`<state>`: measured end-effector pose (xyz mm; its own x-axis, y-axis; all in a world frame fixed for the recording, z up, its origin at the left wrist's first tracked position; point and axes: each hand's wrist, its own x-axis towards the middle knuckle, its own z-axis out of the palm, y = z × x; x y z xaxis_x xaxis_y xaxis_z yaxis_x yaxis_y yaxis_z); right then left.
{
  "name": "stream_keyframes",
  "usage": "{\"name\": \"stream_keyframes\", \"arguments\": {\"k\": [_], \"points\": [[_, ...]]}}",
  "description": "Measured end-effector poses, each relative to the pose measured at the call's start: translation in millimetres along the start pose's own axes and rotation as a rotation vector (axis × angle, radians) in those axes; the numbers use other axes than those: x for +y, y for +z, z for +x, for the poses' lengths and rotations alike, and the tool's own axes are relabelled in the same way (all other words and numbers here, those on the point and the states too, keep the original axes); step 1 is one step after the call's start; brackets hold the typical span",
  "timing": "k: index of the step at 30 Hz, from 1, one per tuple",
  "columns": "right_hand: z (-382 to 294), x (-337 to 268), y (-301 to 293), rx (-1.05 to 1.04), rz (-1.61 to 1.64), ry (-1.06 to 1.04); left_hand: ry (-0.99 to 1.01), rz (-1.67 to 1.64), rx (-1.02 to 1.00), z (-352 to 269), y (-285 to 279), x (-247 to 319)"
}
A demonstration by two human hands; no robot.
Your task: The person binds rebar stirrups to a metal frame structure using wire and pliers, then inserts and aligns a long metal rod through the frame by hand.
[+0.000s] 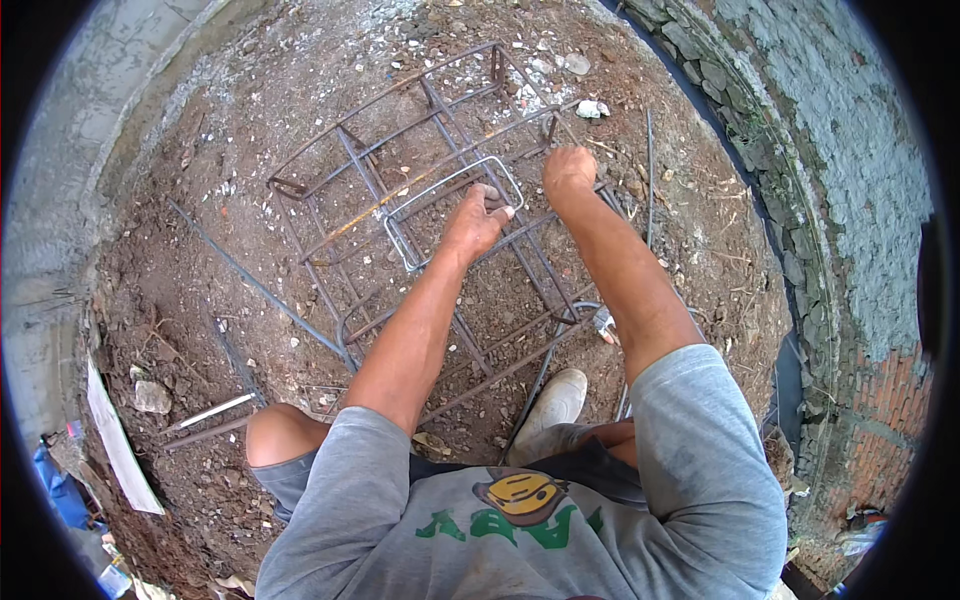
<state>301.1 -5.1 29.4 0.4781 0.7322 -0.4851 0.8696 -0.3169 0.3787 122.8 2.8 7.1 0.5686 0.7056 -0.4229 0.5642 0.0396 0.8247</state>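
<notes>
A rusty rebar cage (379, 159) of crossed bars with bent-up ends lies on the soil before me. Over its middle is a bright rounded rectangular loop of steel wire (442, 182), with my left hand (474, 225) closed on its near side, thumb and fingers pinched together. My right hand (570, 171) is curled into a fist at the cage's right side, just below an upright bent bar end (553, 129). Its fingers face away from me, so whatever they hold is hidden.
Loose dark rods lie left (255, 277) and right (649, 172) of the cage. My rubber boot (559, 397) stands against its near edge. A rough stone and plaster wall (840, 165) borders the right, a concrete wall (52, 247) the left. A pale board (120, 435) lies lower left.
</notes>
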Motion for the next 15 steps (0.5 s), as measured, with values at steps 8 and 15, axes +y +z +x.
{"name": "stream_keyframes", "arguments": {"k": [8,15], "points": [[1.5,-32.2,-0.4,-0.142,-0.080,-0.181,0.103,0.188,0.140,2.8,5.7,-18.6],[-9.5,-10.2,-4.9,-0.198,0.050,-0.421,0.137,0.225,-0.018,-6.4,-1.5,-1.6]]}}
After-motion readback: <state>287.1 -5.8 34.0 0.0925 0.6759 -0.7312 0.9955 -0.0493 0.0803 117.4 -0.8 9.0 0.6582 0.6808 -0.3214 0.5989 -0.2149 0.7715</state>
